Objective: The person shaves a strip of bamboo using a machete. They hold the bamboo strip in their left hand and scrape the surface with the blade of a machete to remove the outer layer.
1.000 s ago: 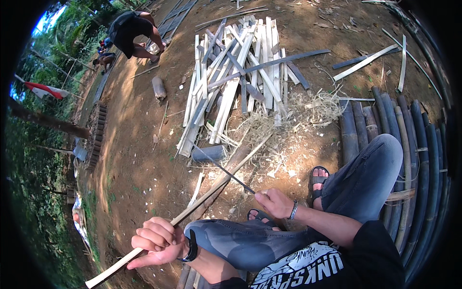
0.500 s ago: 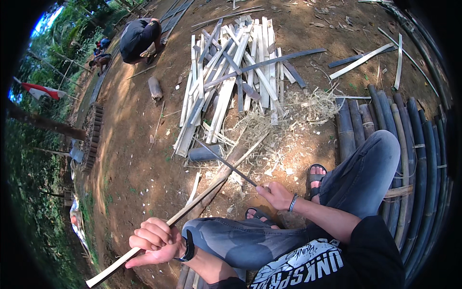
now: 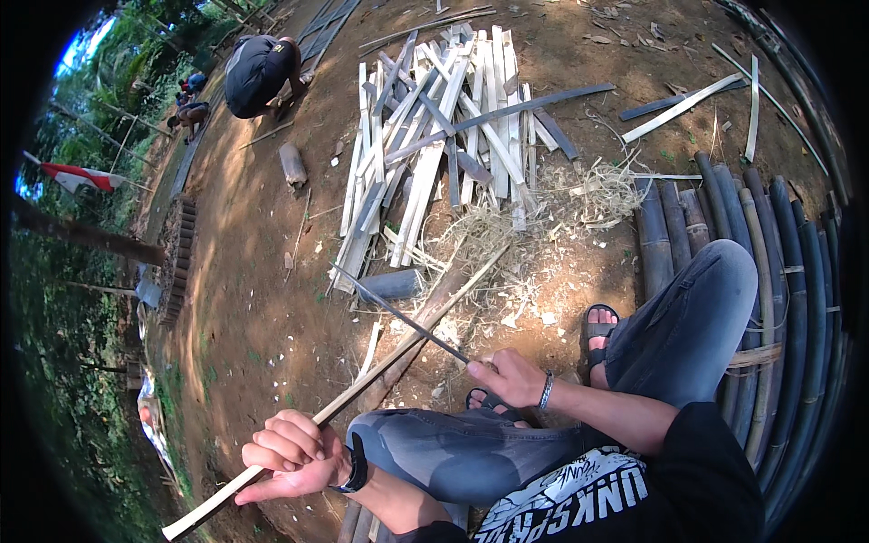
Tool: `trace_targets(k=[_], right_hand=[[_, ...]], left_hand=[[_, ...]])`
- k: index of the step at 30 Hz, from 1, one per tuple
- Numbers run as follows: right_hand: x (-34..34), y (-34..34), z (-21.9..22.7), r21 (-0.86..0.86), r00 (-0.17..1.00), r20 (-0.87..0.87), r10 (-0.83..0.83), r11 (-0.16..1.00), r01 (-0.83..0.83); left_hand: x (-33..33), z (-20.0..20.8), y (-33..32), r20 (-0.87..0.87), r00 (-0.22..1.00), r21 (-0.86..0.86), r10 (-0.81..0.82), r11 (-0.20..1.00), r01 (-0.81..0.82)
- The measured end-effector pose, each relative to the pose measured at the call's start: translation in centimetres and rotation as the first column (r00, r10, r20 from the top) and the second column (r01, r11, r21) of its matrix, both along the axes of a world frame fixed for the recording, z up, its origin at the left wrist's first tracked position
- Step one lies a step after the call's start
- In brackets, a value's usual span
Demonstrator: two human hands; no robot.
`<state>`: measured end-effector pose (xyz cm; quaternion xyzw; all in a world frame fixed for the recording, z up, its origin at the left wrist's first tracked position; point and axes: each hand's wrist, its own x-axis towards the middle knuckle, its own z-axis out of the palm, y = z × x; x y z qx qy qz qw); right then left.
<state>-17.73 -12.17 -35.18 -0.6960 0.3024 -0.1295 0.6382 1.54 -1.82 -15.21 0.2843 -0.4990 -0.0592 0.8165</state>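
Note:
My left hand (image 3: 288,450) is closed around the near part of a long, split bamboo strip (image 3: 373,376), whose pale end sticks out past my thumb at the lower left. The strip slopes up and away to the right, over a round pole (image 3: 387,380) lying on the ground. In my right hand (image 3: 509,376) is a long, narrow-bladed knife, its handle mostly hidden by my fingers. The dark knife blade (image 3: 398,314) points up and left, crossing the strip just beyond my left knee; whether its edge bites into the strip cannot be told.
A heap of split bamboo strips (image 3: 425,172) lies ahead, with curly shavings (image 3: 493,231) at its near side. A short bamboo piece (image 3: 389,285) rests beside it. Whole bamboo poles (image 3: 792,299) stand in a row on the right. A person (image 3: 261,77) bends over at the upper left.
My right hand has shifted slightly left and toward me, drawing the knife across the strip, so its tip reaches farther left. The left hand and strip stay nearly in place.

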Motion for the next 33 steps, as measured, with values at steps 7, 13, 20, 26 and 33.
trace_targets(k=[7, 13, 20, 26, 33], right_hand=[[0.0, 0.5, -1.2, 0.102, 0.997, -0.005, -0.074, 0.992, 0.074], [-0.8, -2.7, -5.2, 0.066, 0.937, -0.345, -0.052, 0.995, 0.08], [-1.9, -3.6, -4.5, 0.067, 0.975, -0.21, -0.076, 0.994, 0.092], [-0.7, -1.2, -2.3, -0.025, 0.998, 0.018, -0.061, 0.998, 0.061], [0.3, -2.4, -3.4, 0.275, 0.982, -0.064, -0.18, 0.942, 0.19]], left_hand=[[-0.1, -0.2, 0.1, -0.029, 0.998, 0.009, 0.05, 0.999, -0.049], [-1.0, 0.3, -0.5, -0.047, 0.993, 0.019, 0.112, 0.994, -0.112], [-0.7, 0.2, -1.0, 0.008, 1.0, 0.02, 0.01, 1.0, -0.01], [-0.4, 0.4, -1.1, 0.022, 1.0, 0.018, 0.003, 1.0, -0.004], [-0.2, 0.7, -1.3, -0.002, 0.999, 0.025, 0.042, 0.999, -0.042]])
